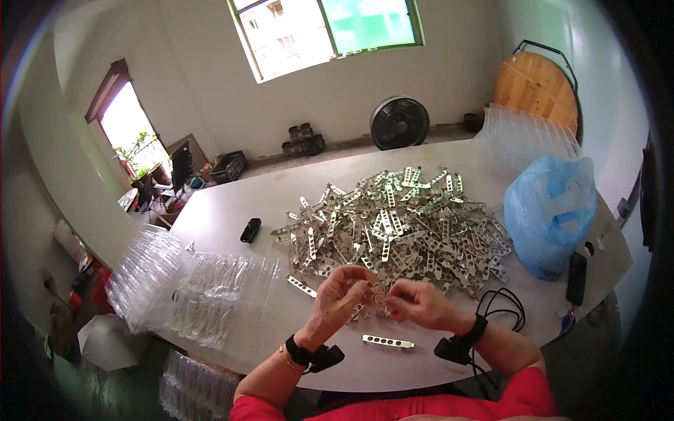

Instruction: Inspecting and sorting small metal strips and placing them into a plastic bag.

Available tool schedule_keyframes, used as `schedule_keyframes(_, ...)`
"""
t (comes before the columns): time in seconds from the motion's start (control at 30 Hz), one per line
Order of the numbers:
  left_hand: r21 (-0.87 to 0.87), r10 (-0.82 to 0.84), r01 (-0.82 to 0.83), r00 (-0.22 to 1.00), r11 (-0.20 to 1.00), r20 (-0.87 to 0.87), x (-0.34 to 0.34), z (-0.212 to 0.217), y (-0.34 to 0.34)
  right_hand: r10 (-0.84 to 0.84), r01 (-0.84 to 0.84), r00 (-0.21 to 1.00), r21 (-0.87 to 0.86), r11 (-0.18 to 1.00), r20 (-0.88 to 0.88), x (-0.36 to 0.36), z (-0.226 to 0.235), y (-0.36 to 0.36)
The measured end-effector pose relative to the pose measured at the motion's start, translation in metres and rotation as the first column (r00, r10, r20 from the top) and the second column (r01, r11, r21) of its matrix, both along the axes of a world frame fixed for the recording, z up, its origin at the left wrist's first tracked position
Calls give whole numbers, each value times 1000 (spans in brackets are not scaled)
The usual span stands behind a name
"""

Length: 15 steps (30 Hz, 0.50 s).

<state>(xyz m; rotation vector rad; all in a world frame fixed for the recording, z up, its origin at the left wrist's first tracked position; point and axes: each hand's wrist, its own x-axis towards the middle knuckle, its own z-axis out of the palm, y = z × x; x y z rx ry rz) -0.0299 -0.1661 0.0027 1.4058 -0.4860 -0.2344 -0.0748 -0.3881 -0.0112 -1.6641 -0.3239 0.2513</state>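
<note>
My left hand [340, 303] and my right hand [427, 306] meet over the near middle of the table, fingers pinched close together. Between their fingertips is a small, thin, reddish see-through-looking piece; its kind is too blurred to make out. Just below the hands a flat metal bracket [387, 341] with a row of round holes lies alone on the tabletop. Beyond my fingers spreads a large heap of similar metal brackets [414, 238]. Another single bracket [301, 285] rests at the heap's near left edge, beside my left hand.
Clear plastic trays [225, 302] lie at the left, some holding brackets; another stack of clear trays [526, 130] stands far right. A blue plastic bag [550, 214], a black phone [576, 278] and a looped black cable [507, 298] are at the right. A small black object [250, 230] sits left of the heap.
</note>
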Motion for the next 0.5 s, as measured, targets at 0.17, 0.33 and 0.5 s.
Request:
schedule_keyframes(0.17,102,203,-232,949,967,240,-9,43,-11,-145,104,980,272,957,135,19,36,-5)
schedule_keyframes(0.33,-126,68,-29,946,992,318,-37,86,-20,-259,122,917,405,906,304,13,77,-8)
schedule_keyframes(0.5,-333,-222,389,869,859,442,-53,121,-23,-394,175,866,552,815,308,-8,97,-12)
